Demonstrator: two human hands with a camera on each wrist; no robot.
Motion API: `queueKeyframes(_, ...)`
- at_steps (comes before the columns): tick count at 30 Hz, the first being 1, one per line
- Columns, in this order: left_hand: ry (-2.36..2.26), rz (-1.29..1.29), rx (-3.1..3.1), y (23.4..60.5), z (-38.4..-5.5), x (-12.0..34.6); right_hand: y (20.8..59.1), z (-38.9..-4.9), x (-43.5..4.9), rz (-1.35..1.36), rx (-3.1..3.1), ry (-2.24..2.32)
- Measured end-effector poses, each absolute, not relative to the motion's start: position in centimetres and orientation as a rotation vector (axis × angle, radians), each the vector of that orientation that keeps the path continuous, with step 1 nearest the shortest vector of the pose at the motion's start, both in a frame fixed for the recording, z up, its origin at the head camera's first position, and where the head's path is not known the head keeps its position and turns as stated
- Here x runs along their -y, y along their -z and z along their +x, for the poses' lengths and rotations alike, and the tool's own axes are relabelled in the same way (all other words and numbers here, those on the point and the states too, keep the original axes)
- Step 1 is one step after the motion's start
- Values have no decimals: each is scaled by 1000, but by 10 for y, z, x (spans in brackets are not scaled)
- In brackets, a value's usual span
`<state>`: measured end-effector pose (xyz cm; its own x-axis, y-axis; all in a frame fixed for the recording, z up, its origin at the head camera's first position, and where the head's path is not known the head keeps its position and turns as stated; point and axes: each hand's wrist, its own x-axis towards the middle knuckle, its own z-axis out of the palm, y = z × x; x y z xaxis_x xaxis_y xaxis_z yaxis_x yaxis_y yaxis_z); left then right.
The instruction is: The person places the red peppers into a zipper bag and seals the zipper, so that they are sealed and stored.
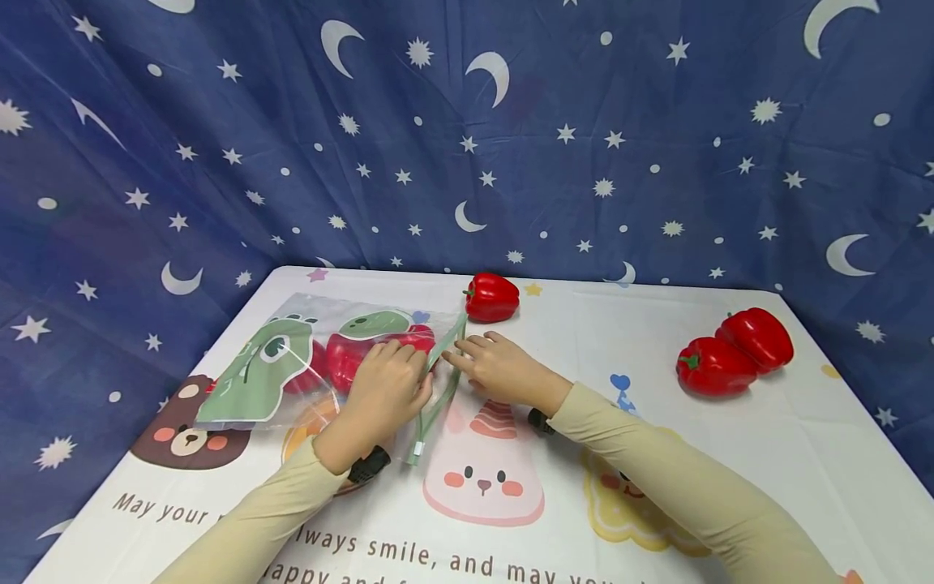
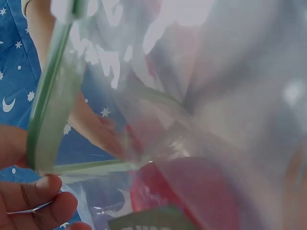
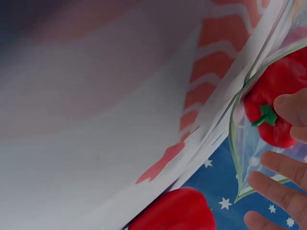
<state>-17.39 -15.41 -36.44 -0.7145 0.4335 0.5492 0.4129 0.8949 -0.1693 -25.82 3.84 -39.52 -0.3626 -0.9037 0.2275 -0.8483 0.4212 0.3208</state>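
A clear zip bag (image 1: 248,418) with a green dinosaur print lies on the left of the table, and red bell peppers (image 1: 343,357) show through its film. My left hand (image 1: 387,385) pinches the bag's green-edged mouth; the left wrist view shows thumb and fingers (image 2: 36,194) at that rim. My right hand (image 1: 503,369) is at the mouth's other side, fingers (image 3: 283,172) apart and fairly straight. In the right wrist view its thumb overlaps a green-stemmed pepper (image 3: 276,103) inside the mouth; whether they touch, I cannot tell.
Beyond the right hand, one loose red bell pepper (image 1: 492,298) lies by the table's back edge. Two more, a front one (image 1: 715,367) and a rear one (image 1: 756,338), lie together at the right. A blue star-and-moon curtain (image 1: 554,203) hangs behind the printed tablecloth (image 1: 627,324).
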Motion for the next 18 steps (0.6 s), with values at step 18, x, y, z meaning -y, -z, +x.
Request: queueKeyframes(18,-37,-595,2513,364,-168,162,365,-291,-70,1211,2429,186)
